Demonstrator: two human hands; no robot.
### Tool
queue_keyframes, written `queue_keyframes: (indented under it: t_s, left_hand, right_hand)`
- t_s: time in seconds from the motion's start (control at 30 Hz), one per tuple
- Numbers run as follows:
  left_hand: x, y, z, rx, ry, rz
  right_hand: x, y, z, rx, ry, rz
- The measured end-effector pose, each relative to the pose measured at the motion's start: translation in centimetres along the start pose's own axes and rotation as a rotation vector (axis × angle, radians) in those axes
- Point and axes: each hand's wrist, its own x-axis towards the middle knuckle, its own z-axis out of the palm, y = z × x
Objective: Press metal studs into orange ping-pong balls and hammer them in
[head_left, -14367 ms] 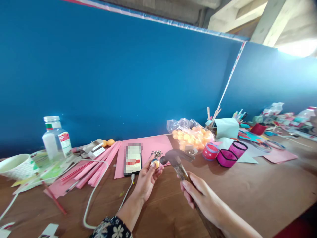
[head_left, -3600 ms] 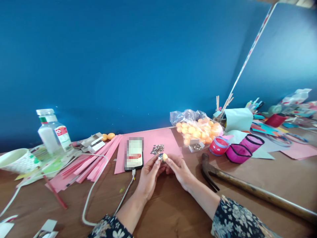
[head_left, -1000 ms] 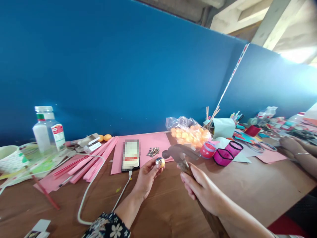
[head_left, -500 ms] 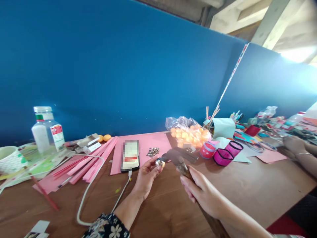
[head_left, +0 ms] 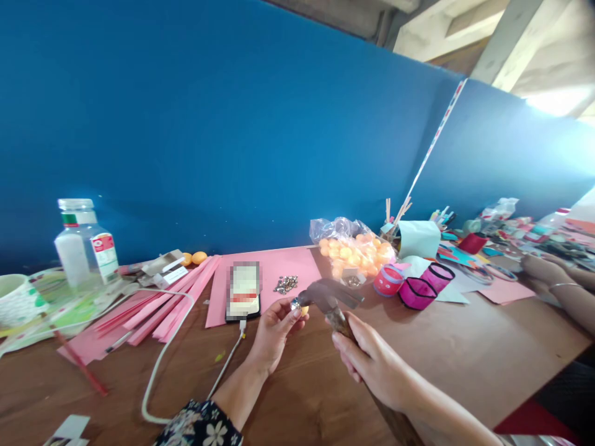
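- Small orange ball studded with silver pins (head_left: pixel 300 305): left hand (head_left: pixel 274 331) fingers (head_left: pixel 292 314) pinched on it, above the brown desk (head_left: pixel 465 347), nearer its front edge.
- Steel-headed wooden hammer (head_left: pixel 325 293): right hand (head_left: pixel 372 365) fingers wrapped tight round the handle, face right at the ball.
- Looks mid-tap to me; the next hit wants a light touch.

No legible text: bottle label (head_left: pixel 105 250) too small, phone screen (head_left: pixel 244 289) blurred out.

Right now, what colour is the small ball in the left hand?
The small ball is orange, partly covered in shiny silver, best seen in the head view.
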Motion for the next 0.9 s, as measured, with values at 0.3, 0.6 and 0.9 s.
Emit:
queue_keyframes:
  t_s: [0.3,0.6,0.9]
  left_hand:
    - [0.1,0.1,-0.3,-0.108,-0.015,-0.030]
    - [0.0,0.1,-0.1,-0.073,-0.021,-0.065]
    - [0.3,-0.2,-0.1,-0.105,-0.025,-0.028]
  right_hand:
    - [-0.3,-0.6,-0.4,0.003,0.026,-0.011]
    - [-0.2,0.0,0.4,-0.050,0.081,-0.047]
    - [-0.1,0.4,0.6,-0.052,0.110,-0.045]
